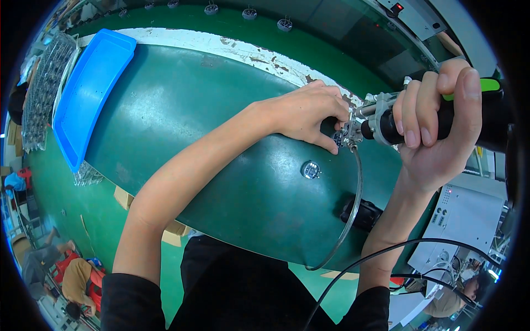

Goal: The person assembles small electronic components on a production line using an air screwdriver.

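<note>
My right hand (430, 116) is wrapped round the black body of a power screwdriver (386, 124), which has a metal head and a bright green lever. A clear tube (359, 187) runs from that metal head and curves toward the table's near edge. Right at the tool's tip, my left hand (314, 113) curls its thumb and fingers about a small round part (337, 139), mostly hidden by the hand and the metal head. A similar small round part (311, 170), with a clear and silvery face, lies on the green table (248, 198) nearer to me.
A blue tray (83, 105) stands at the table's left end. Several round parts (249, 14) sit spaced along a green strip beyond the white, chipped ledge (232, 47). A black object (361, 214) lies by the tube. Cables (408, 243) cross at lower right, near a grey control box (455, 226).
</note>
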Available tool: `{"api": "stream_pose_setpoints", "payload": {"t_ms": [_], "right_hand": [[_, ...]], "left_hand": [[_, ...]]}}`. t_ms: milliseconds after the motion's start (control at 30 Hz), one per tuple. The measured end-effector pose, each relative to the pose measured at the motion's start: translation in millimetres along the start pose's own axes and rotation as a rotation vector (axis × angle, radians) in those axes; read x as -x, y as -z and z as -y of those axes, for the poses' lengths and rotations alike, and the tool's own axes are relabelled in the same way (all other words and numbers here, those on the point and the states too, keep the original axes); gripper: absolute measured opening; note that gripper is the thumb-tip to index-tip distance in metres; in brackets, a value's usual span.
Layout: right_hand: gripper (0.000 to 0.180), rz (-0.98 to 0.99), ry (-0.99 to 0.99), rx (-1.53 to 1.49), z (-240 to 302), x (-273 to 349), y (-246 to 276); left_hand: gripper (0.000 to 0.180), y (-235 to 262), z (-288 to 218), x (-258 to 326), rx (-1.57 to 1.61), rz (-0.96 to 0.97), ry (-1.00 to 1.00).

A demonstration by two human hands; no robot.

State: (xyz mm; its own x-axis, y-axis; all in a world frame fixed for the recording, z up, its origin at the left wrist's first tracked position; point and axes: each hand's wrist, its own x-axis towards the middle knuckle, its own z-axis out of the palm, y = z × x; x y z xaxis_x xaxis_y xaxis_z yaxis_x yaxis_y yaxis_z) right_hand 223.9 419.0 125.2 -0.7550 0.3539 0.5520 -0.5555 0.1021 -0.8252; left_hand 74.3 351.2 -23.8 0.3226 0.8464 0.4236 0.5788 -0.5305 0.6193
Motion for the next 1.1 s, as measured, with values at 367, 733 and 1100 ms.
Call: {"api": "stream_pose_setpoints", "payload": {"t_ms": [367, 733, 1100], "right_hand": [[0.031, 0.044, 0.051, 0.156, 46.6, 24.8, 9.4], [0.034, -0.093, 0.017, 0.342, 20.1, 17.1, -2.3], [0.034, -0.136, -0.044, 0.261, 15.9, 16.8, 0.8]], "left_hand": [[0.038, 12.4, -0.6, 3.8, -0.014, 0.027, 0.051], [0.039, 11.3, -2.0, 0.4, -0.001, 0.019, 0.058], [0.039, 13.1, -2.4, 1.6, 0.001, 0.029, 0.06]]}}
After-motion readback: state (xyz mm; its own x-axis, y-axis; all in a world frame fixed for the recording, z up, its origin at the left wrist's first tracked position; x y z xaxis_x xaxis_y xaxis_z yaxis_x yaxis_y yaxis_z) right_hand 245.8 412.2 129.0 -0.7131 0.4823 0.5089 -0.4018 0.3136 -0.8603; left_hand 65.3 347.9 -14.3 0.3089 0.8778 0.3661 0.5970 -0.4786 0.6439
